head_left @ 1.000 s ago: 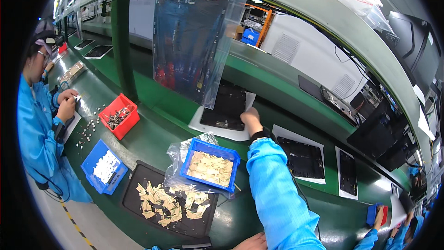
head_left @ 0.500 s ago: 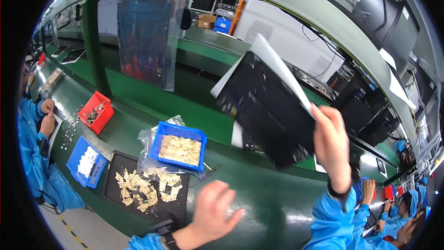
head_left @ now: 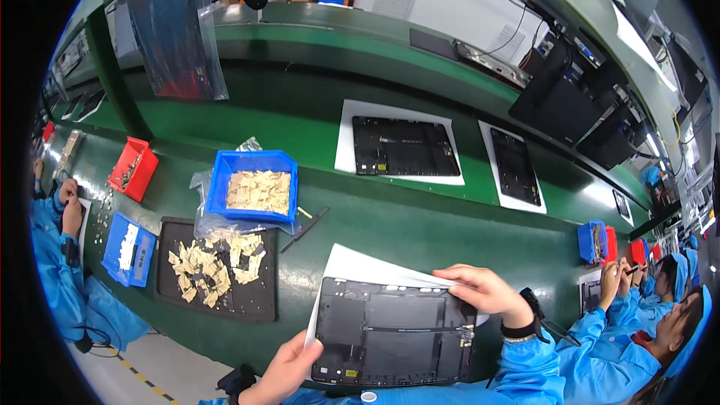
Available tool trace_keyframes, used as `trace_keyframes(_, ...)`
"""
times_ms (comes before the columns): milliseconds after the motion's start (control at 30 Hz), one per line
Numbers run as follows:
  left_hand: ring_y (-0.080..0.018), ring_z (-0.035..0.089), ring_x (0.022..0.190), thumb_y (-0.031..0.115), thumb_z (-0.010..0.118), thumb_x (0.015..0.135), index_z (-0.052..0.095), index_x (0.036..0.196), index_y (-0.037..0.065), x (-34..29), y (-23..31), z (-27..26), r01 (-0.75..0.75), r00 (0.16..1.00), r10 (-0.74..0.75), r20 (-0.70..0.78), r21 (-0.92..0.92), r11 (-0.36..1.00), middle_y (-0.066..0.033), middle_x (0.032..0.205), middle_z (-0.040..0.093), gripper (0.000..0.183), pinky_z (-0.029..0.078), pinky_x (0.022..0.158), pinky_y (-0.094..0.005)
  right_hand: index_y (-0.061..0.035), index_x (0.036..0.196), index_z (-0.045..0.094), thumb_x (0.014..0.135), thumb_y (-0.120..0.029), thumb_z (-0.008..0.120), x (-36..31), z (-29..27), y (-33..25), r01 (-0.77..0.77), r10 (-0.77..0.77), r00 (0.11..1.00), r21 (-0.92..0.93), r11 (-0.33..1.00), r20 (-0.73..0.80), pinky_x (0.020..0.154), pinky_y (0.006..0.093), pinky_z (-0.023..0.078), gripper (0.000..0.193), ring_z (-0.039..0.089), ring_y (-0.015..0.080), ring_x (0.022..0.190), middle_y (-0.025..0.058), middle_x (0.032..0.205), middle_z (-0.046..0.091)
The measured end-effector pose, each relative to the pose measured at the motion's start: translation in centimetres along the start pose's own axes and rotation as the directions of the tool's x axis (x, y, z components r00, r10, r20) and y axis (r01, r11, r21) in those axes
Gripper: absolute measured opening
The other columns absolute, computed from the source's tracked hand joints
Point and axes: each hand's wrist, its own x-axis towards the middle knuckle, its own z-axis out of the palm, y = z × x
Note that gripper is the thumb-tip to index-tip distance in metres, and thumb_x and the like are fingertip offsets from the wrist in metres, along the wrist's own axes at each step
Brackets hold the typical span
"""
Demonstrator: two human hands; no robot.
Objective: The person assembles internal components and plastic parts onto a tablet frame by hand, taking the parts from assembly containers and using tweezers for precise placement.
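A black tablet-like housing [head_left: 405, 334] lies over a white sheet [head_left: 352, 261] at the front of the bench, close to my body. My left hand [head_left: 289, 366] pinches its left edge, thumb on top and the other fingers hidden beneath. At the upper right corner, my right hand [head_left: 487, 291] grips the housing and sheet together. Small light pieces dot the housing's rim, and a dark strip crosses its middle. Left of it, a black tray [head_left: 262, 304] bears scattered beige pieces [head_left: 199, 270]. A blue bin [head_left: 217, 184] behind the tray is filled with similar pieces.
Two more black housings [head_left: 405, 146] [head_left: 514, 165] lie on white sheets along the green ledge. A red bin [head_left: 135, 169] and a smaller blue bin [head_left: 139, 274] stand at left. A dark thin tool [head_left: 306, 229] lies beside the tray. Co-workers sit on both sides.
The housing and sheet have come down from the raised position to the bench front. My left hand, empty before, has taken hold of the left edge. The view has shifted.
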Motion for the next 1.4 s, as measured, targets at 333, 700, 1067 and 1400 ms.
trace_keyframes(333, -0.0262, 0.062, 0.052, 0.021, 0.07, 0.085, 0.048, 0.132, 0.003, -2.3, 0.8, -0.1, -0.051, 0.887, 0.451, 0.097, 0.992, -0.113, -0.0093, 0.076, 0.061, 0.056, 0.049, 0.046, -0.0336, -0.0059, 0.111, 0.063, 0.073, -0.009, 0.075, 5.0, 6.4, -2.5, 0.131, -0.286, 0.944, -0.609, 0.782, -0.165, 0.088, 0.0392, 0.045, 0.041, 0.056, 0.0301, 0.105, 0.0106, 0.11, 0.061)
trace_keyframes(700, -0.0212, 0.057, 0.079, 0.026, 0.073, 0.077, 0.061, 0.094, 0.01, -0.2, -1.0, -0.7, -0.325, 0.743, 0.559, 0.368, 0.929, -0.18, -0.0044, 0.095, 0.055, 0.027, 0.048, 0.069, -0.0316, -0.0065, 0.081, 0.06, 0.076, -0.008, 0.07, 9.8, 13.9, -3.5, 0.23, -0.391, 0.907, -0.59, 0.774, -0.159, 0.072, 0.0369, 0.048, 0.011, 0.06, 0.0275, 0.079, 0.0069, 0.081, 0.059)
trace_keyframes(1067, -0.0248, 0.062, 0.071, 0.01, 0.072, 0.077, 0.067, 0.08, 0.009, 0.9, 6.5, -2.0, -0.275, 0.688, 0.661, 0.299, 0.951, -0.143, -0.0067, 0.079, 0.064, 0.006, 0.052, 0.062, -0.0356, -0.0055, 0.096, 0.068, 0.078, -0.006, 0.069, 10.3, 14.5, -3.5, 0.433, -0.465, 0.885, -0.405, 0.806, 0.021, 0.068, 0.0332, 0.052, 0.018, 0.063, 0.0244, 0.079, 0.0072, 0.085, 0.062)
trace_keyframes(1400, -0.0271, 0.061, 0.081, 0.011, 0.072, 0.078, 0.067, 0.095, 0.003, 5.9, 7.1, -5.8, 0.114, 0.614, 0.78, 0.122, 0.964, -0.24, -0.0094, 0.091, 0.061, 0.02, 0.051, 0.07, -0.037, -0.0072, 0.095, 0.069, 0.08, -0.008, 0.069, 8.2, 13.5, -4.1, 0.41, -0.456, 0.886, -0.319, 0.854, -0.081, 0.064, 0.0334, 0.052, 0.015, 0.065, 0.0243, 0.074, 0.0054, 0.085, 0.064)
